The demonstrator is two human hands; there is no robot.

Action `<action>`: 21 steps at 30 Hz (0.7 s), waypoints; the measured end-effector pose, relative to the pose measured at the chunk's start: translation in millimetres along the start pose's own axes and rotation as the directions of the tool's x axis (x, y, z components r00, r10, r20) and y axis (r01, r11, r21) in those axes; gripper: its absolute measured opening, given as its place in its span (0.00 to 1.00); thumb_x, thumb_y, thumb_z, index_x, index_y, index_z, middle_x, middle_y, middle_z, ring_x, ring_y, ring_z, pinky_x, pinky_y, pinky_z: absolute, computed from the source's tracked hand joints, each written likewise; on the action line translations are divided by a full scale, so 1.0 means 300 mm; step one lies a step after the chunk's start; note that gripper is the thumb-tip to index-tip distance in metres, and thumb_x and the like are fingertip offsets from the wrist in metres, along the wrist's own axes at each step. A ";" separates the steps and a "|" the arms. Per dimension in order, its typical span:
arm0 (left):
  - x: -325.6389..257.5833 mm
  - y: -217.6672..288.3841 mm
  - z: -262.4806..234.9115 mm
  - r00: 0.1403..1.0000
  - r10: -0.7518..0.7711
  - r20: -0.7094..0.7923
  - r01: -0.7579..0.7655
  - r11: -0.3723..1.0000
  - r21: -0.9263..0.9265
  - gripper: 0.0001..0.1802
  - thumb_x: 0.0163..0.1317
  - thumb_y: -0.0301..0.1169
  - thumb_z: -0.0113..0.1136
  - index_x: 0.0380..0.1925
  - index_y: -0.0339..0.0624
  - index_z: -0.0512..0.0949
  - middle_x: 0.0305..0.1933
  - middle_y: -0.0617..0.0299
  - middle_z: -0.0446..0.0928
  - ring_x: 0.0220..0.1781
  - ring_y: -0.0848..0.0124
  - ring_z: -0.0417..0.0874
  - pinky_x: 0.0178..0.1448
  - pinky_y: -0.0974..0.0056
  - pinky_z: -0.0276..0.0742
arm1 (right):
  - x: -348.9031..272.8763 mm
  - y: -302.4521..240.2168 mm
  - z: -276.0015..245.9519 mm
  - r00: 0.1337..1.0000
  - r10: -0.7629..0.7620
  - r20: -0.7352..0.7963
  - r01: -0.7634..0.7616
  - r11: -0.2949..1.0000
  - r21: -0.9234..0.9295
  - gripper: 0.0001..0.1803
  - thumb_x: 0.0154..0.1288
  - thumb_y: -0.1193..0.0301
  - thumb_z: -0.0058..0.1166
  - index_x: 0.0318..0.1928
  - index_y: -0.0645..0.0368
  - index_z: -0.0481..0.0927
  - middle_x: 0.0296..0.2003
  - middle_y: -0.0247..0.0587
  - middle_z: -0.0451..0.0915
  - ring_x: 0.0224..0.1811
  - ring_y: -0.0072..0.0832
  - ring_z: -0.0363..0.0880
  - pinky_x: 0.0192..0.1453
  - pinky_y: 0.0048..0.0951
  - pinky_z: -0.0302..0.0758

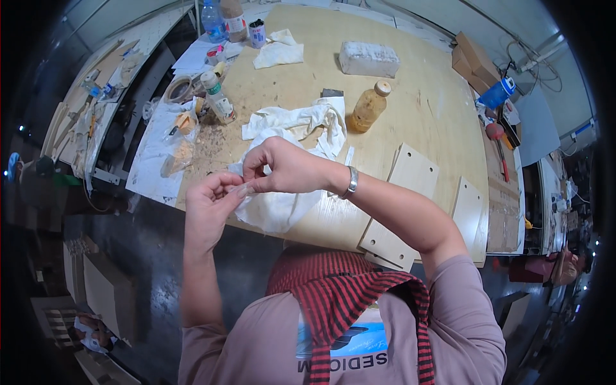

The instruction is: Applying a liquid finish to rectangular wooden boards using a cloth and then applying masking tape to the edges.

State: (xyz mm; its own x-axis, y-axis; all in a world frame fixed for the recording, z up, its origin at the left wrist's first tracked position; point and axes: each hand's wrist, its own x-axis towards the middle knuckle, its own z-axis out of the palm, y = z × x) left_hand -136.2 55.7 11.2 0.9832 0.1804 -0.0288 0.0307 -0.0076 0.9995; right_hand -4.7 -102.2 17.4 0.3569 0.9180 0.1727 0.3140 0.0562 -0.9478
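Observation:
At the table's near edge, my left hand (210, 204) and my right hand (285, 168) meet, thumbs and fingers pinched together. Between them they grip a thin white cloth (277, 213), which hangs down over the edge. Its pinched part is largely hidden by my fingers. Just beyond lies another crumpled off-white cloth (330, 125). A bottle of amber liquid (369, 109) stands upright to its right, and a small dark flat piece (332, 93) rests behind it. Pale wooden boards with holes (416, 172) lie under and beside my right forearm.
A white wrapped block (369, 59) sits at the back of the wooden table (308, 38). On the left stand a white spray-type bottle (218, 99), a tape roll (178, 90) and plastic bottles (213, 22). A red-handled tool (502, 163) lies on cardboard at right.

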 end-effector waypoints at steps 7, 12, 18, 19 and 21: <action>0.002 -0.033 0.051 0.981 0.189 -0.045 -0.176 0.963 0.205 0.04 0.63 0.21 0.59 0.29 0.33 0.78 0.29 0.68 0.76 0.30 0.83 0.73 0.36 0.76 0.68 | -0.040 -0.053 -0.020 0.993 0.104 0.053 -0.092 0.977 -0.194 0.11 0.55 0.70 0.63 0.25 0.67 0.80 0.17 0.48 0.76 0.18 0.30 0.73 0.28 0.31 0.71; 0.005 -0.058 0.094 0.970 0.238 -0.058 -0.234 0.970 0.069 0.05 0.64 0.23 0.59 0.29 0.33 0.76 0.29 0.67 0.75 0.30 0.82 0.73 0.37 0.75 0.68 | -0.066 -0.049 -0.019 1.000 -0.028 0.007 0.028 0.920 -0.391 0.10 0.54 0.71 0.65 0.28 0.67 0.80 0.20 0.51 0.75 0.21 0.38 0.72 0.28 0.33 0.69; 0.005 -0.049 0.127 0.970 0.238 -0.038 -0.238 0.971 0.018 0.06 0.65 0.24 0.57 0.29 0.35 0.74 0.28 0.66 0.74 0.33 0.81 0.73 0.40 0.75 0.69 | -0.097 -0.051 -0.007 0.979 -0.196 -0.061 0.136 0.842 -0.521 0.09 0.50 0.70 0.63 0.22 0.62 0.80 0.20 0.51 0.77 0.25 0.49 0.77 0.29 0.41 0.72; 0.010 -0.048 0.128 0.963 0.264 -0.048 -0.265 0.964 -0.021 0.06 0.66 0.23 0.56 0.29 0.35 0.72 0.28 0.66 0.73 0.32 0.81 0.72 0.39 0.74 0.69 | -0.097 -0.052 -0.003 0.979 -0.197 -0.060 0.137 0.841 -0.523 0.09 0.50 0.70 0.63 0.22 0.62 0.80 0.20 0.51 0.77 0.25 0.49 0.77 0.29 0.41 0.72; 0.024 -0.052 0.134 0.955 0.292 -0.059 -0.295 0.954 -0.060 0.07 0.66 0.23 0.56 0.28 0.35 0.71 0.28 0.67 0.71 0.31 0.81 0.71 0.38 0.74 0.69 | -0.098 -0.054 0.006 0.957 -0.272 -0.105 0.201 0.876 -0.438 0.08 0.50 0.71 0.63 0.22 0.62 0.79 0.19 0.50 0.76 0.24 0.48 0.76 0.28 0.40 0.72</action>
State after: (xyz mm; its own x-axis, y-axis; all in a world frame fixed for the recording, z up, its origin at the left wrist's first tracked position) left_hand -122.2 17.5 -5.1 0.9371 0.2278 0.2646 -0.2714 -0.0014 0.9625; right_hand -21.9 -129.2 27.2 0.3483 0.8220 0.4507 0.7319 0.0620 -0.6786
